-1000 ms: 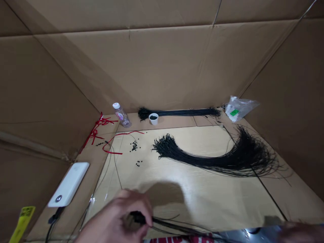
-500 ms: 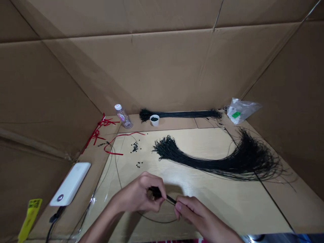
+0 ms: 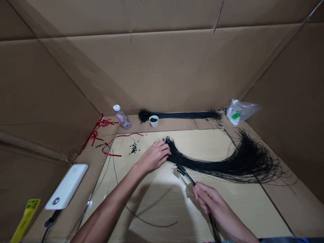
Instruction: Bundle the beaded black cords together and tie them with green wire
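Observation:
A big curved bunch of thin black cords (image 3: 227, 163) lies across the pale tabletop (image 3: 238, 202), its beaded ends pointing left. My left hand (image 3: 154, 156) rests on those ends, fingers curled round them. My right hand (image 3: 207, 197) grips a small bundle of black cords (image 3: 186, 175) whose beaded tips point up-left toward the big bunch. One loose black cord (image 3: 152, 221) curves over the table near me. Small black beads (image 3: 133, 148) are scattered left of my left hand.
Cardboard walls (image 3: 162, 67) enclose the table. At the back lie a straight bunch of black cords (image 3: 182, 115), a small white cup of beads (image 3: 153, 120), a clear bottle (image 3: 122, 116) and a plastic bag (image 3: 240, 111). Red ribbons (image 3: 103, 133) and a white power bank (image 3: 67, 185) sit left.
My left hand let go of the small bundle and reached forward onto the ends of the big bunch. My right hand now holds the small bundle alone, farther right.

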Available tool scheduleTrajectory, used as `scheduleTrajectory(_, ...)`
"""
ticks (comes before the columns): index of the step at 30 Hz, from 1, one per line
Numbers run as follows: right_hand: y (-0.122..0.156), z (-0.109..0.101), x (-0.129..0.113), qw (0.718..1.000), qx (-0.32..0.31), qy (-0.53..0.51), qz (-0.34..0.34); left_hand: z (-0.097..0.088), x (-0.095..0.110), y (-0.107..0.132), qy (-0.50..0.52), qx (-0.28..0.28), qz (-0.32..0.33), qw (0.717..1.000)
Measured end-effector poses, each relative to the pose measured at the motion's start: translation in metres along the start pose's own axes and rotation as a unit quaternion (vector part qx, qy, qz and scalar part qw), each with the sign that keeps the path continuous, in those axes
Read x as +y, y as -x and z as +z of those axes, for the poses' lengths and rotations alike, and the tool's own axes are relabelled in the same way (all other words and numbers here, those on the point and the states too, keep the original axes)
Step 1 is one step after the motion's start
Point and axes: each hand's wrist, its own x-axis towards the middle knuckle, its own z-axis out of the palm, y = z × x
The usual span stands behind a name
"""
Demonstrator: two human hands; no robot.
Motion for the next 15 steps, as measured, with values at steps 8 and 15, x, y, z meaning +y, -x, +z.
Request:
scheduleTrajectory(8,-0.003,-0.005,-0.001,0.998,0.034,-0.043,-0.001,0.003,-0.005,-0.012,-0.093,-0.047,0.057,0.993)
scheduleTrajectory(15,-0.01,-0.01,-0.025,0.997,0.066,-0.016,-0.022,-0.012,0.006,-0.002,-0.124,-0.035,0.067,0.989)
